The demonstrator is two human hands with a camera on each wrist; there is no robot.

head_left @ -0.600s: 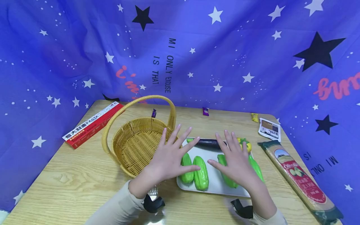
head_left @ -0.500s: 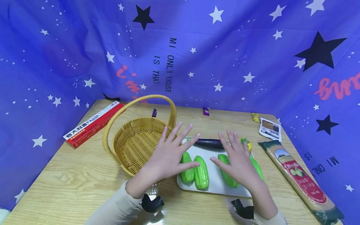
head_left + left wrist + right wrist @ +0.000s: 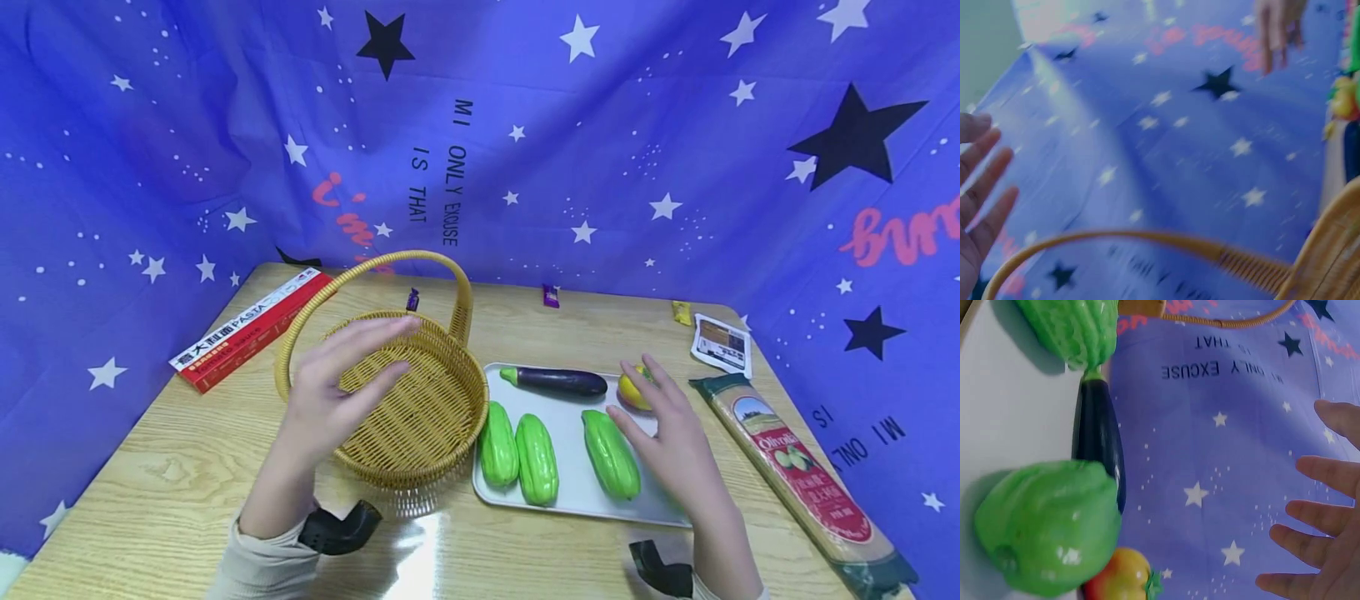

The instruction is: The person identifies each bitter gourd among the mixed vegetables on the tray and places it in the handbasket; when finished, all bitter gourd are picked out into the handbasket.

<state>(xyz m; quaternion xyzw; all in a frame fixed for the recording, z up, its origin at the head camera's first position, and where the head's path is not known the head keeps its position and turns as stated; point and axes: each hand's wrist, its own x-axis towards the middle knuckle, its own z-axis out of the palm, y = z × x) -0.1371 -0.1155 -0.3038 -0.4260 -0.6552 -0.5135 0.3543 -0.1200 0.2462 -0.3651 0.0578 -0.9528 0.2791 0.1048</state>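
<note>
Basket (image 3: 427, 408) on the left, tray (image 3: 566, 458) just to its right on the tabletop (image 3: 172, 483), and two bare hands up above! Left hand (image 3: 326, 400) hangs over the basket's near left side, fingers stretched, thumb apart, gripping nothing; right hand (image 3: 675, 437) is over the tray's right end, fingers spread, equally free. Under its thumb side lies a slanted green gourd (image 3: 611, 458), a red-and-yellow fruit (image 3: 1124, 572) near its fingertips, while a second gourd (image 3: 537, 462) and third gourd (image 3: 498, 450) line up on the tray's left, eggplant (image 3: 562, 382) along the back. My call: if those fingers go for the nearest gourd, drop in from above, thumb on one flank, fingers on the other, right round the thick middle; glossy skin could slide. Left hand might steady the basket, minding that tall handle (image 3: 462, 307).
</note>
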